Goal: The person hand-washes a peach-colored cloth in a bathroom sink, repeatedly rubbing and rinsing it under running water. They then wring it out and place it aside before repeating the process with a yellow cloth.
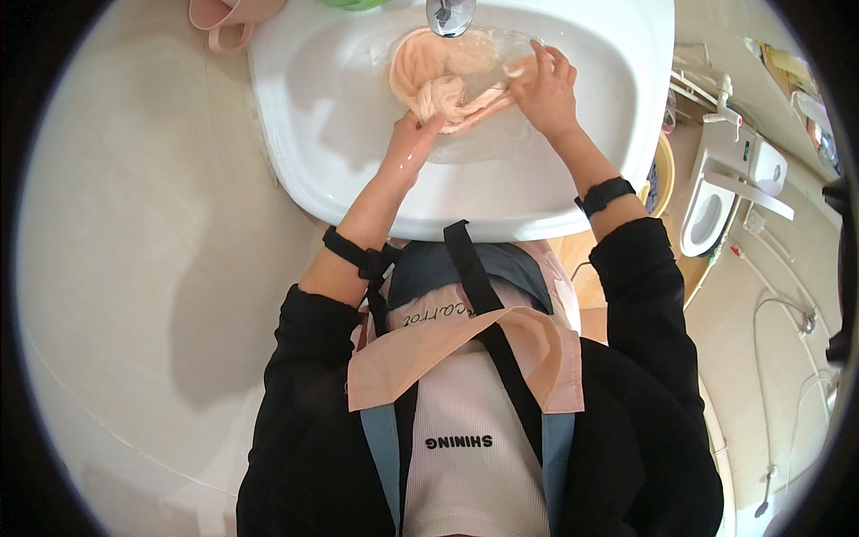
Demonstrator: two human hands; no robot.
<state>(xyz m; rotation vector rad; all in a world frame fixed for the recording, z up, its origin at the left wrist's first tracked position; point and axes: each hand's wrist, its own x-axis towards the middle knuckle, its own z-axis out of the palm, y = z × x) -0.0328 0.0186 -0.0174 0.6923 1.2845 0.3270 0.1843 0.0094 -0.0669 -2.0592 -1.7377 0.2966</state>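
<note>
A wet peach-coloured cloth [419, 60], partly twisted and bunched, lies in shallow water in a white washbasin [456, 194]. My left hand [414, 142] holds its lower left part between thumb and fingers, beside a knotted bunch. At the cloth's right end is my right hand [547, 90], with a fold under the palm and thumb and some fingers raised; how firmly it grips is unclear. The chrome faucet [451, 17] hangs over the basin's back, above the cloth.
A pink mug [231, 27] stands by the basin's back left corner, and a green item [352, 3] at its back edge. To the right are a yellow tub [664, 174] holding dark fabric, a white toilet [708, 208], wall pipes and a hose [757, 356].
</note>
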